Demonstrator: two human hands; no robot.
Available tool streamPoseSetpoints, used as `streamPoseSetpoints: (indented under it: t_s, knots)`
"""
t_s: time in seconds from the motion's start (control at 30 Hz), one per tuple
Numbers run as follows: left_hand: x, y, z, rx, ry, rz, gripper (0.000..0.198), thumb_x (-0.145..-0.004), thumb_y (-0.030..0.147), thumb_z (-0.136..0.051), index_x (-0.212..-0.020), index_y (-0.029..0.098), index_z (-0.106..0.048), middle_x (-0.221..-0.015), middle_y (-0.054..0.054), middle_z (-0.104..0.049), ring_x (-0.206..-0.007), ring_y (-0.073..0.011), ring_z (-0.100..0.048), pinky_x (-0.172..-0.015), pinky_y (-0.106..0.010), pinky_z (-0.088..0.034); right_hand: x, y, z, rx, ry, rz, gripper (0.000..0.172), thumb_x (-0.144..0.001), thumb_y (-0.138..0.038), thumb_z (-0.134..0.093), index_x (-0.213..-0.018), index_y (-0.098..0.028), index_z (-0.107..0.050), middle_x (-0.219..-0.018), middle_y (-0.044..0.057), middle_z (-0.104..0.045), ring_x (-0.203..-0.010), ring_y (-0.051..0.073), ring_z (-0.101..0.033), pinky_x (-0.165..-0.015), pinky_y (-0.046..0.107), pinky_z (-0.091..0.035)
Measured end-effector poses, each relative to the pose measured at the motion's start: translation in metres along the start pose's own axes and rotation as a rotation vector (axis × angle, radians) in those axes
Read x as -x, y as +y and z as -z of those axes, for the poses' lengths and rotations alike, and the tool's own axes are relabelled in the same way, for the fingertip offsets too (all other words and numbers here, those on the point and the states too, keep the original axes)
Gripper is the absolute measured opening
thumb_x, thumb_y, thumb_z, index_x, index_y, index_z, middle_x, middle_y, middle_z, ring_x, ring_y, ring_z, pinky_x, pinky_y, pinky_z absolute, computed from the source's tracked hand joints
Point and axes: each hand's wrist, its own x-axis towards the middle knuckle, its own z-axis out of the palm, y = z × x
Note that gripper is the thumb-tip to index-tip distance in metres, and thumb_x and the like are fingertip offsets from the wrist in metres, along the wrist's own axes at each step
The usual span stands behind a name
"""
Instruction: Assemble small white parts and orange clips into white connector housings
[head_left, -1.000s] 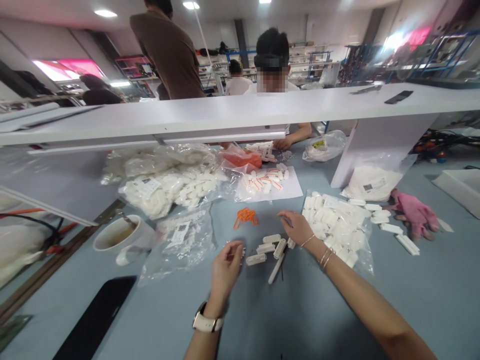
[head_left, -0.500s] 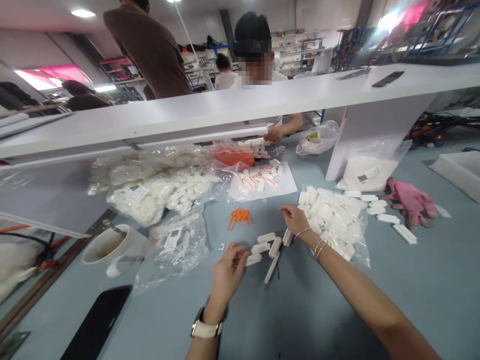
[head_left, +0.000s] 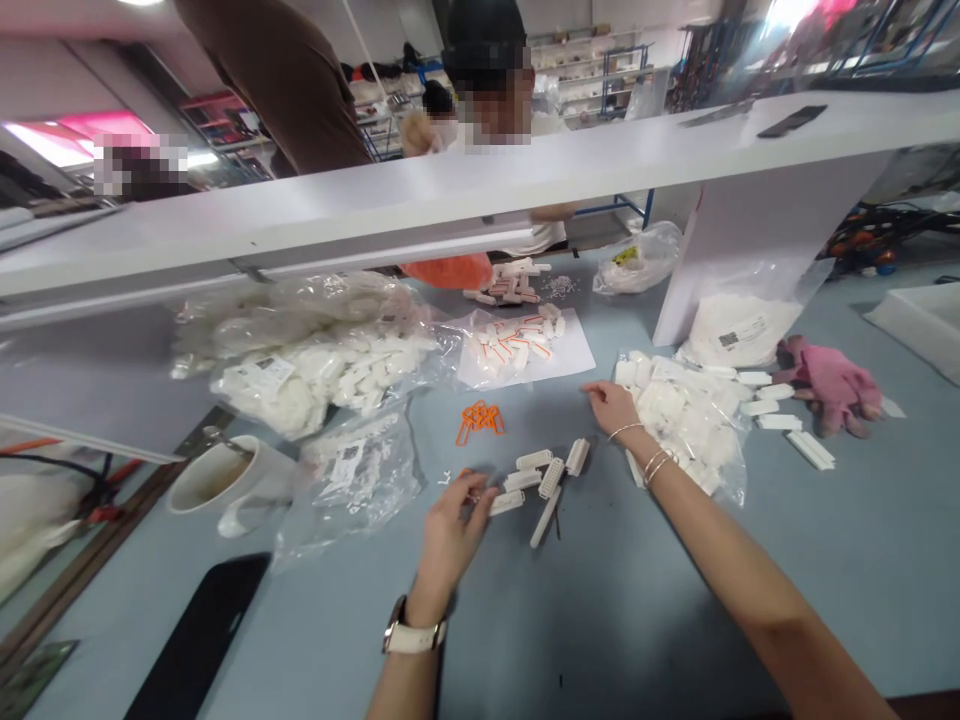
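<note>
My left hand (head_left: 456,525) hovers low over the table with thumb and fingers curled together; what is between the fingertips is hidden. Right beside its thumb lies a white slotted plastic piece (head_left: 508,502). Several similar pieces, among them an upright-angled one (head_left: 577,457), form a loose group with a thin white stick (head_left: 545,517). My right hand (head_left: 611,405) is above the table, fingers stretched to the left, with nothing visible in them. It is next to a clear bag of white plastic pieces (head_left: 686,425). Orange wire-like clips (head_left: 481,420) lie in a small pile between the hands, farther back.
A mug with a spoon (head_left: 225,480), a black phone (head_left: 199,635) and clear bags of parts (head_left: 352,490) are at left. A pink glove (head_left: 832,385) lies at right. A white shelf (head_left: 450,190) crosses the bench; a person sits behind it.
My right hand has moved right and away from the white pieces, uncovering the one it partly hid. My left hand has barely moved. The view has shifted slightly. The co-worker's hand has left the far parts.
</note>
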Motion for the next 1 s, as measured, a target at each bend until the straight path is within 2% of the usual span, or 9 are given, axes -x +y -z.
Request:
streamPoseSetpoints:
  t_s: [0.1, 0.17, 0.27, 0.33, 0.4, 0.5, 0.7, 0.83, 1.0]
  knots:
    - [0.001, -0.002, 0.000, -0.009, -0.059, -0.036, 0.034, -0.078, 0.048, -0.057, -0.090, 0.018, -0.064, -0.077, -0.005, -0.068, -0.066, -0.0172, -0.063, -0.067, -0.032, -0.053, 0.002, -0.001, 0.001, -0.033, -0.096, 0.052, 0.020, -0.078, -0.016, -0.055, -0.094, -0.017, -0.068, -0.083, 0.005, -0.071, -0.077, 0.015, -0.065, -0.077, 0.028, -0.050]
    - [0.002, -0.003, -0.001, -0.025, -0.113, -0.071, 0.033, -0.075, 0.047, -0.062, -0.092, 0.019, -0.063, -0.080, -0.005, -0.068, -0.073, -0.0191, -0.065, -0.072, -0.034, -0.053, 0.005, -0.004, 0.003, -0.090, -0.217, 0.094, 0.023, -0.075, -0.023, -0.063, -0.096, -0.016, -0.067, -0.087, 0.006, -0.071, -0.078, 0.015, -0.066, -0.075, 0.027, -0.051]
    - [0.003, -0.006, -0.003, -0.049, -0.177, -0.112, 0.029, -0.073, 0.040, -0.066, -0.093, 0.020, -0.063, -0.086, -0.006, -0.069, -0.082, -0.0214, -0.065, -0.082, -0.040, -0.050, 0.013, -0.011, 0.007, -0.128, -0.431, 0.171, 0.046, -0.065, -0.028, -0.072, -0.108, -0.016, -0.063, -0.100, 0.010, -0.069, -0.088, 0.019, -0.066, -0.079, 0.029, -0.051]
    - [0.003, -0.009, -0.004, -0.053, -0.230, -0.135, 0.023, -0.075, 0.034, -0.065, -0.093, 0.021, -0.062, -0.087, -0.005, -0.070, -0.081, -0.0211, -0.064, -0.085, -0.042, -0.049, 0.019, -0.016, 0.011, -0.057, -0.558, 0.217, 0.063, -0.056, -0.028, -0.078, -0.116, -0.018, -0.059, -0.104, 0.010, -0.068, -0.093, 0.022, -0.065, -0.080, 0.030, -0.050]
    - [0.003, -0.011, -0.005, -0.050, -0.267, -0.150, 0.019, -0.077, 0.030, -0.062, -0.094, 0.021, -0.062, -0.087, -0.004, -0.070, -0.080, -0.0202, -0.064, -0.084, -0.041, -0.049, 0.023, -0.021, 0.013, 0.051, -0.629, 0.248, 0.077, -0.048, -0.023, -0.081, -0.120, -0.022, -0.057, -0.105, 0.008, -0.068, -0.092, 0.024, -0.065, -0.078, 0.030, -0.049]
    - [0.003, -0.012, -0.006, -0.051, -0.264, -0.154, 0.020, -0.079, 0.027, -0.059, -0.097, 0.021, -0.062, -0.086, -0.004, -0.070, -0.078, -0.0189, -0.063, -0.081, -0.039, -0.050, 0.026, -0.025, 0.012, 0.192, -0.615, 0.300, 0.079, -0.043, -0.015, -0.081, -0.118, -0.024, -0.059, -0.098, 0.006, -0.069, -0.085, 0.024, -0.065, -0.072, 0.028, -0.048]
    - [0.005, -0.011, -0.008, -0.079, -0.257, -0.161, 0.022, -0.079, 0.030, -0.060, -0.099, 0.020, -0.062, -0.085, -0.005, -0.069, -0.076, -0.0193, -0.064, -0.076, -0.037, -0.051, 0.025, -0.027, 0.009, 0.374, -0.581, 0.322, 0.055, -0.053, -0.008, -0.074, -0.105, -0.019, -0.065, -0.079, 0.003, -0.067, -0.072, 0.019, -0.061, -0.062, 0.024, -0.041]
    - [0.005, -0.010, -0.009, -0.094, -0.220, -0.183, 0.024, -0.080, 0.032, -0.059, -0.100, 0.019, -0.061, -0.081, -0.005, -0.068, -0.074, -0.0196, -0.063, -0.075, -0.037, -0.051, 0.027, -0.035, 0.016, 0.312, -0.543, 0.423, 0.040, -0.058, -0.005, -0.069, -0.097, -0.017, -0.067, -0.078, 0.002, -0.064, -0.071, 0.015, -0.057, -0.065, 0.023, -0.039]
    - [0.006, -0.007, -0.011, -0.090, -0.191, -0.229, 0.023, -0.081, 0.030, -0.059, -0.101, 0.020, -0.061, -0.081, -0.004, -0.068, -0.075, -0.0193, -0.063, -0.074, -0.036, -0.051, 0.032, -0.044, 0.018, 0.117, -0.493, 0.554, 0.034, -0.063, -0.001, -0.061, -0.092, -0.016, -0.066, -0.076, 0.000, -0.060, -0.071, 0.012, -0.054, -0.067, 0.022, -0.041]
